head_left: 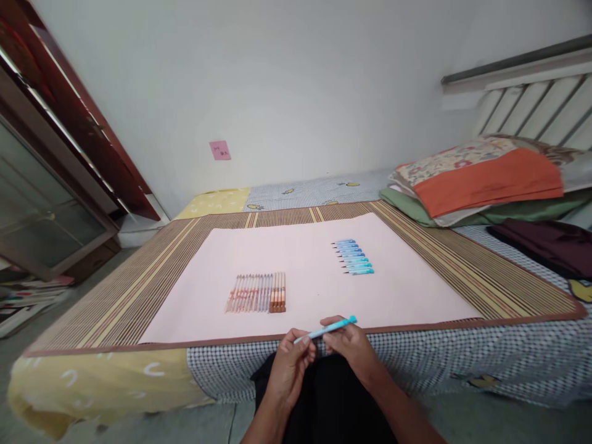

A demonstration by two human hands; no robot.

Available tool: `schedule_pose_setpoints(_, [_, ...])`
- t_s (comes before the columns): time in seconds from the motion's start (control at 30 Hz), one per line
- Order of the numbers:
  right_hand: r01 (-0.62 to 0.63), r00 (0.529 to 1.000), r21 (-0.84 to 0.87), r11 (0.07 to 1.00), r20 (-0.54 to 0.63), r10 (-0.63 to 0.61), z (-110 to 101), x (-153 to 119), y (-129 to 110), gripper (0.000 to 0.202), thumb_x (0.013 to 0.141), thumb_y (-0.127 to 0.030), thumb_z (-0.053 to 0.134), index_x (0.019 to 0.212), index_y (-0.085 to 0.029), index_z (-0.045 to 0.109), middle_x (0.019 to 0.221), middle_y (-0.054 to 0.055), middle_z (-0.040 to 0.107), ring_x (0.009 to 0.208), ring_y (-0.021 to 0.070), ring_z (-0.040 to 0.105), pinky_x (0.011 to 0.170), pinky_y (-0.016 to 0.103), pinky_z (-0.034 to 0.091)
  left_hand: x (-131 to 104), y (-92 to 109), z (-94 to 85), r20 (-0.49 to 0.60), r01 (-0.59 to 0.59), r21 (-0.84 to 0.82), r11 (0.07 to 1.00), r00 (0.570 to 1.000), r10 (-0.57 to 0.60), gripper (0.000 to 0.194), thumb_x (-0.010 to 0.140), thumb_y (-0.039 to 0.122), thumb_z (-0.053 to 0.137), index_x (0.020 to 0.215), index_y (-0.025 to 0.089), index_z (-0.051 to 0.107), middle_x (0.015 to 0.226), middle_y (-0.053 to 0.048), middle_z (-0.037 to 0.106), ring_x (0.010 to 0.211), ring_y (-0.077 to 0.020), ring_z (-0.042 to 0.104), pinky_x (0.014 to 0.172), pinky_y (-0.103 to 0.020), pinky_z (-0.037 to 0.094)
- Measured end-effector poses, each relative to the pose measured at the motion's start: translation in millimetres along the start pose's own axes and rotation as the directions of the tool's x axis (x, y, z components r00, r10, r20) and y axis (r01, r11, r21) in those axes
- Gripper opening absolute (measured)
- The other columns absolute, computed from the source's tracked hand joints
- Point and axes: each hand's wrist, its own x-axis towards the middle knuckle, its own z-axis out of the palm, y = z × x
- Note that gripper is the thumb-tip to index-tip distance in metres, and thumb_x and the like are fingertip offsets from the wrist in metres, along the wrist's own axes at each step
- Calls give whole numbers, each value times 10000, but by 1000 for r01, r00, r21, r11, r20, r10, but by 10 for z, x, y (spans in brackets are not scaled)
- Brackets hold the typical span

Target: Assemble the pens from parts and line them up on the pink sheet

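Note:
A light blue pen (322,330), turquoise at its right end, is held between both hands above the near edge of the pink sheet. My left hand (296,356) pinches its left end with thumb and fingers. Toward the right end, my right hand (350,343) grips the barrel, with the turquoise end sticking out past the fingers. Several blue pens (355,256) with dark tips lie in a row on the right part of the sheet. Left of them, slim clear-bodied pens (250,293) lie side by side, touching a group of brown and beige pens (278,292).
The pink sheet (194,283) lies on a striped mat (115,290) over a bed. Folded bedding with an orange band (490,179) is stacked at the right, beside dark cloth (541,246). A pink note (219,150) sticks to the wall behind.

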Motion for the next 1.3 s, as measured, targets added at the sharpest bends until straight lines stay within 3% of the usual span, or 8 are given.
schedule_pose_setpoints(0.13, [-5,1000,14,1000,22,4,50,13,42,408,704,-532,804,890,-183,706,601,-21,605,574,146,565,599,294,484,18,-14,-13,25,-6,12,1000,1000,6,230,799,306,799,785,137,644,699,-13,637,612,-85,534,637,-215,425])
schedule_pose_setpoints(0.3, [-8,996,-30,1000,-87,6,126,56,16,415,638,-544,845,691,-184,643,526,-44,532,479,113,458,486,259,388,-8,-28,-14,5,-2,-3,1000,1000,2,248,757,283,838,842,154,644,704,-19,670,637,-97,570,640,-209,427])
schedule_pose_setpoints(0.53, [-40,999,82,996,-22,42,112,39,32,456,655,-522,842,927,-181,712,650,-23,621,576,126,539,580,269,450,-2,23,16,-1,-21,-24,1000,1000,21,234,775,290,821,773,136,646,700,-5,641,633,-82,553,646,-203,445])
schedule_pose_setpoints(0.77, [-37,993,51,998,-109,42,135,86,74,395,623,-494,877,666,-175,649,501,-49,528,491,103,446,513,258,361,-32,-29,8,-14,-9,4,1000,1000,9,285,722,269,864,848,157,634,724,-30,697,642,-99,596,635,-203,446])
schedule_pose_setpoints(0.97, [-50,996,181,982,-58,61,128,75,140,487,662,-516,853,989,-178,727,665,-15,640,582,121,541,586,268,435,-17,9,10,-27,-21,-42,999,999,20,270,742,298,849,798,143,634,711,-13,664,639,-87,584,636,-201,455])
schedule_pose_setpoints(1.07, [-51,993,147,988,-99,66,111,74,159,454,654,-552,847,854,-164,726,609,-15,612,560,124,525,574,272,424,-14,2,19,-35,-20,-19,1000,999,19,277,731,289,856,813,145,634,727,-23,689,638,-89,594,637,-202,454])
schedule_pose_setpoints(1.2, [-61,980,79,995,-186,75,128,89,170,458,645,-572,847,637,-176,617,473,-46,505,467,100,417,507,263,338,-38,-43,32,-31,-58,39,998,998,59,301,687,228,879,839,156,630,808,-50,736,703,-113,631,650,-207,454])
schedule_pose_setpoints(1.3, [-86,984,164,983,-142,110,146,81,143,464,659,-602,825,728,-181,641,497,-44,516,485,114,441,508,263,347,-49,-58,30,-59,-60,27,998,996,61,306,681,227,880,840,158,628,793,-45,736,697,-115,633,647,-211,454])
